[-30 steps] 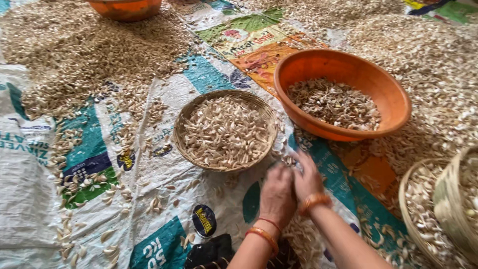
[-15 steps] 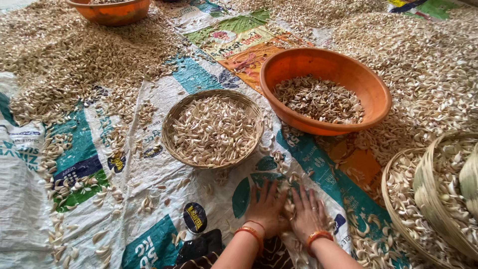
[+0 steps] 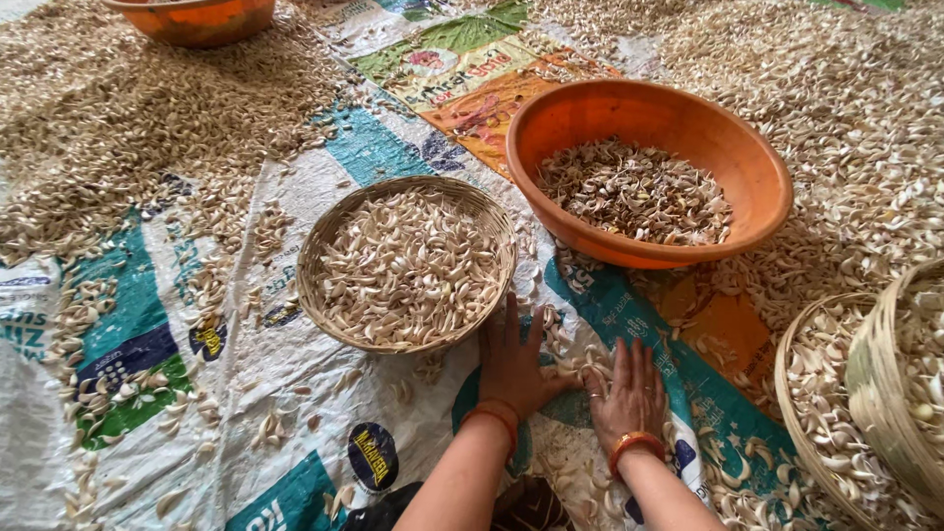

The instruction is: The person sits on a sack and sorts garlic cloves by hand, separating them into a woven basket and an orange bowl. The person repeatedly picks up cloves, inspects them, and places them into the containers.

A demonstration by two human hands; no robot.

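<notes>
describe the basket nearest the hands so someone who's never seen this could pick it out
Start at the big orange plastic bowl right of centre; just to its left on the printed sacking sits a round woven basket. Its near rim is beside the left hand. Unlike the bowl's brownish husks, it holds pale garlic cloves and lies flat, alone.

Garlic sorting floor, cloves [image 3: 118, 108] heaped on printed sacking [image 3: 256, 413] (spread as ground sheets), woven baskets [image 3: 406, 264]
</notes>
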